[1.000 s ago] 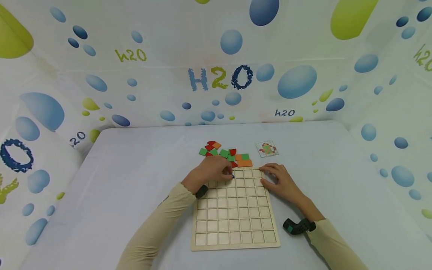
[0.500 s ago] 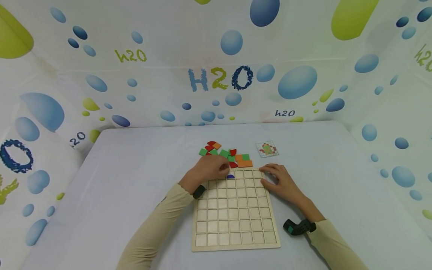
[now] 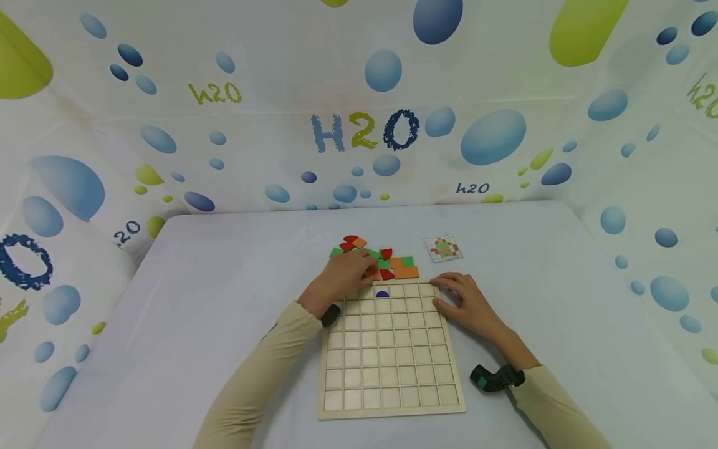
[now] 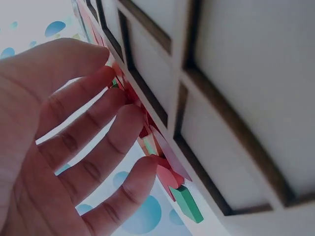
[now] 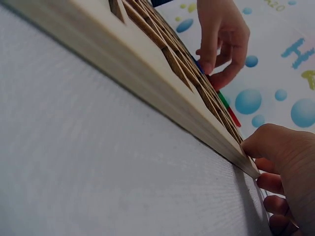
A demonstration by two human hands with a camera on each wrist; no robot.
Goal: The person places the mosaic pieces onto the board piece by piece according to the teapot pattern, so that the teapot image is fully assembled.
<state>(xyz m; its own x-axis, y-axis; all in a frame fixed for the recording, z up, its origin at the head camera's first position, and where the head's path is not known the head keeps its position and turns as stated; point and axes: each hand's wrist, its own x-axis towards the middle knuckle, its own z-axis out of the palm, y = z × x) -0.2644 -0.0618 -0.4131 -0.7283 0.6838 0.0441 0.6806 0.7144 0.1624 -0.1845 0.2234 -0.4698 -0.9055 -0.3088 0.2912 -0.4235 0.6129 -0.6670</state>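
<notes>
A square wooden grid board [image 3: 392, 365] lies flat on the table, with a blue semicircular piece [image 3: 382, 294] in a cell of its far row. Over the far edge reaches my left hand [image 3: 346, 277], its fingertips down among the loose coloured pieces. In the left wrist view the fingers [image 4: 86, 172] are spread and loosely bent near red and green pieces [image 4: 187, 202]; nothing shows pinched between them. My right hand [image 3: 465, 304] holds the board at its far right corner, thumb [image 5: 256, 142] on the rim and fingers around the corner.
Red, green and orange flat pieces [image 3: 407, 272] lie clustered just beyond the board, partly hidden by my left hand. A small card with a coloured grid pattern [image 3: 443, 248] lies behind, to their right. A patterned cloth [image 3: 252, 143] hangs behind the table [image 3: 224, 262].
My left hand has let go of the blue semicircle, which now lies in the far row, and has shifted away over the loose pieces. The right hand has stayed in place.
</notes>
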